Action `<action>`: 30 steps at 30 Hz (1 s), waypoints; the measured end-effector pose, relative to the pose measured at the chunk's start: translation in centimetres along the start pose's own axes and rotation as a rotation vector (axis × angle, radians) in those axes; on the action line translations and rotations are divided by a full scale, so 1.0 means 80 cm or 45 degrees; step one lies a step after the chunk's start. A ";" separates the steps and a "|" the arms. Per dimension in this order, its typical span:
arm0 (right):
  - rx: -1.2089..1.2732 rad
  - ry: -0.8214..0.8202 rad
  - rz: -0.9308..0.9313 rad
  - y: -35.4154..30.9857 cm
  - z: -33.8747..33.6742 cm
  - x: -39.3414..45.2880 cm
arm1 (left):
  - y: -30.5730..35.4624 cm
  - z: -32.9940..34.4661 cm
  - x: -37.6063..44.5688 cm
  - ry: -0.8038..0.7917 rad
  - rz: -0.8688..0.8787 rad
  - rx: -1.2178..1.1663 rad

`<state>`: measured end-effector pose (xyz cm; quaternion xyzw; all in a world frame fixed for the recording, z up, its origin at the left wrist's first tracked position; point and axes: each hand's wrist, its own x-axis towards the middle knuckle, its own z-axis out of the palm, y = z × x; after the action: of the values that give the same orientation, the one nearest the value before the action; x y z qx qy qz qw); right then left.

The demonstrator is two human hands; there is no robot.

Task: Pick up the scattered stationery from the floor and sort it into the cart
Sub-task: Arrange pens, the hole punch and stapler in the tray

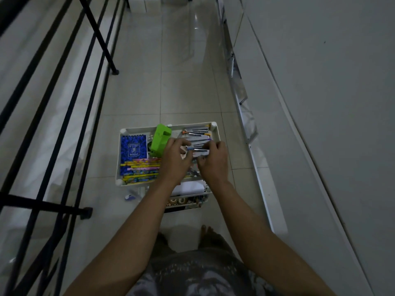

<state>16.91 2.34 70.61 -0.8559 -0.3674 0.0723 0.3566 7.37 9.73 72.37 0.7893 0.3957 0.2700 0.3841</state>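
Head view: both arms reach down over the white cart [217, 139]. The left hand [175, 160] and right hand [211, 160] together pinch a carded pen pack [197, 151] above the top tray. Beneath them, the contents are hidden. A blue notebook [133, 148], green holder [160, 141] and pencils [141, 169] lie leftward.

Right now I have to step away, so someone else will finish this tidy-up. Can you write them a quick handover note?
Left hand and right hand: both over the white plastic cart's top tray, together holding a white carded pen pack.
Already in the tray: blue spiral notebook, bright green plastic holder, yellow-and-pink patterned pencil packs, more carded pens. Tape rolls sit on a lower shelf.
Left: set this pack down; a small blue-and-white item lies on the floor beside the cart.
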 end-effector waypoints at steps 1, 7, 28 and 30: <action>0.050 0.049 0.014 -0.008 0.003 -0.002 | -0.001 -0.010 -0.004 -0.001 0.007 -0.030; 0.172 0.087 0.003 -0.076 0.042 -0.022 | -0.034 -0.098 -0.016 -0.077 0.145 -0.114; 0.038 -1.016 0.000 -0.283 0.233 -0.138 | -0.283 -0.354 -0.064 -0.620 -0.544 0.104; -0.053 -1.149 0.060 -0.260 0.260 -0.137 | -0.307 -0.347 -0.066 -0.665 -0.589 0.131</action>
<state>-11.04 16.37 67.62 -0.7540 -0.4678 0.4389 0.1416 -26.00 25.86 67.07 0.7395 0.4656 -0.0555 0.4830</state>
